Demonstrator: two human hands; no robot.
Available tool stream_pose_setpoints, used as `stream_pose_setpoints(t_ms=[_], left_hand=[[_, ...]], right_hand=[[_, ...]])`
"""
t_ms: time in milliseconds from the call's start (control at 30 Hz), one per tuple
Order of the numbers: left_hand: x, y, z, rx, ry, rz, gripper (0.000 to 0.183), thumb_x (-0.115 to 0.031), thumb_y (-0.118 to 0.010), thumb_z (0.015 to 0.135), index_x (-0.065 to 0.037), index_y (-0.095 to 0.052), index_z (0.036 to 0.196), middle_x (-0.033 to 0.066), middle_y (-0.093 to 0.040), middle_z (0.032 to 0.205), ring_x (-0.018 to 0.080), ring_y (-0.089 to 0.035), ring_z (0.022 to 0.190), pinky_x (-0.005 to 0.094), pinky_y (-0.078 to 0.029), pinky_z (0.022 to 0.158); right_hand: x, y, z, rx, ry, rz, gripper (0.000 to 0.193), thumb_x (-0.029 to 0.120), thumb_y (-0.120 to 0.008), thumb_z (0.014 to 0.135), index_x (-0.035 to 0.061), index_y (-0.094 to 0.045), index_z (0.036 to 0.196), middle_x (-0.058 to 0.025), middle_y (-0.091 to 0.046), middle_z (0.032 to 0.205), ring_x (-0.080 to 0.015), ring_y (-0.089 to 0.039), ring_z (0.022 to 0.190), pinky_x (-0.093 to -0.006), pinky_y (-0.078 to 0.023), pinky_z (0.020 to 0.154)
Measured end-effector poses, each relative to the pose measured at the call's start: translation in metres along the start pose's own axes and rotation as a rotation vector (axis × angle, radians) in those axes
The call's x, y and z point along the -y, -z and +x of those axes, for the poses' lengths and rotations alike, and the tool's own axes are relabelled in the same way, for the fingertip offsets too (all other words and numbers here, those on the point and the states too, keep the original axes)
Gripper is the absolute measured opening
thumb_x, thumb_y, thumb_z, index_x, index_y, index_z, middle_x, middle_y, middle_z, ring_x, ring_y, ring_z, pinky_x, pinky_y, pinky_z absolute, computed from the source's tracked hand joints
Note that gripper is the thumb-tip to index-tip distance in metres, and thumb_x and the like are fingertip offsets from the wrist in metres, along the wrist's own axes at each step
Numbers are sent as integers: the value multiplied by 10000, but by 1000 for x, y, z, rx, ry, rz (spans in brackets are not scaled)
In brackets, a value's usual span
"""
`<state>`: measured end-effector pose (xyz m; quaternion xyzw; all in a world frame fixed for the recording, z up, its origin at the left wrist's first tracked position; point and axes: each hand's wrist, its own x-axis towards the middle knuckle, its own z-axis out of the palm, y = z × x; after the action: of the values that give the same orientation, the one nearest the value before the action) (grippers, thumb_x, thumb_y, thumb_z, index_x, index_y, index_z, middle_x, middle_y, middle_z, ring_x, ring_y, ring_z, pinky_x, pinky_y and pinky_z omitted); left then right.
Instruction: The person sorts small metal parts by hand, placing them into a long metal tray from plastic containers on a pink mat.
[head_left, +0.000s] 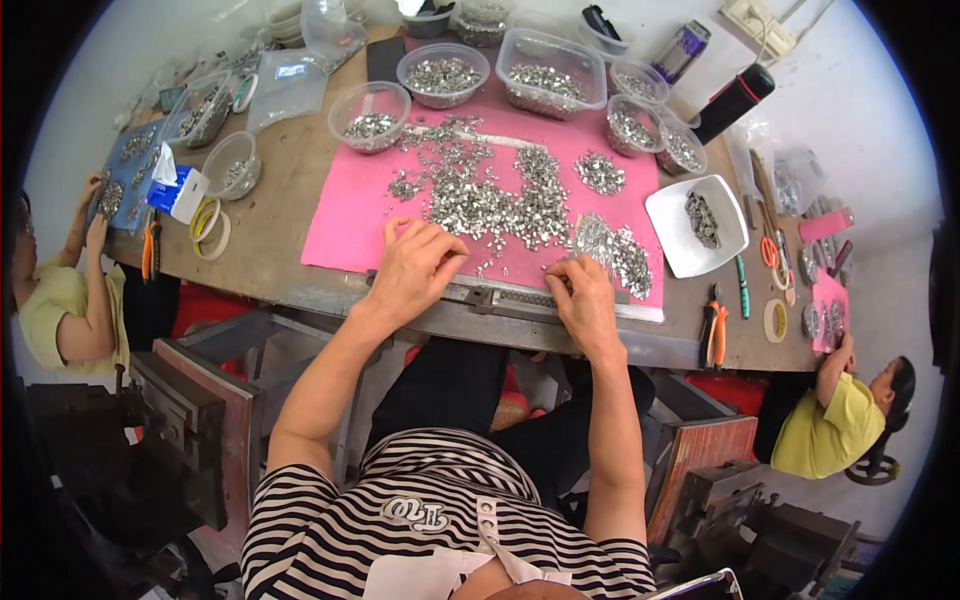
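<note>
At near edge of pink mat (345, 225): metal strip (520, 298) lies left-right between hands. Right hand (585, 300) pinched closed at strip's right end, nearer; left hand (415, 268) fingers curled, contents unclear. Loose metal pieces (500, 205) just beyond.

The mat (350, 225) on the brown bench (275, 215) is bright pink. The little metal bits (500, 195) on it are shiny silver. The square dish (668, 235) is white. The pliers (713, 330) have orange and black handles. The person's shirt (330, 530) has black and white stripes. Two other people wear yellow tops (820, 435). The small box (180, 192) is blue and white.
</note>
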<state>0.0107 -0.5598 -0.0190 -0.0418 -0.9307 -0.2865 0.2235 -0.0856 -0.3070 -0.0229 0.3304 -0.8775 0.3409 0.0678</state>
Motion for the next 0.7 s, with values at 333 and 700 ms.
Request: stream_pose_setpoints(t_ms=[333,700], left_hand=[[13,-6,21,273,-164,-3,54,-213,-729,870,-168,-739,899,-6,-581,855,202,-544,968,528,-289,1042],[12,-12,22,261,-214,-5,56,-158,-683,903,-132,-690,952,24,-560,890,224,-538,970,515,-301,1027]], right_hand=[[0,3,-1,51,19,7,73,27,-736,835,9,-676,873,-112,-598,822,-287,-604,792,-394,-476,717],[29,-7,-21,-14,176,80,183,-6,-757,794,37,-628,917,-90,-620,917,-291,-584,877,-401,-430,778]])
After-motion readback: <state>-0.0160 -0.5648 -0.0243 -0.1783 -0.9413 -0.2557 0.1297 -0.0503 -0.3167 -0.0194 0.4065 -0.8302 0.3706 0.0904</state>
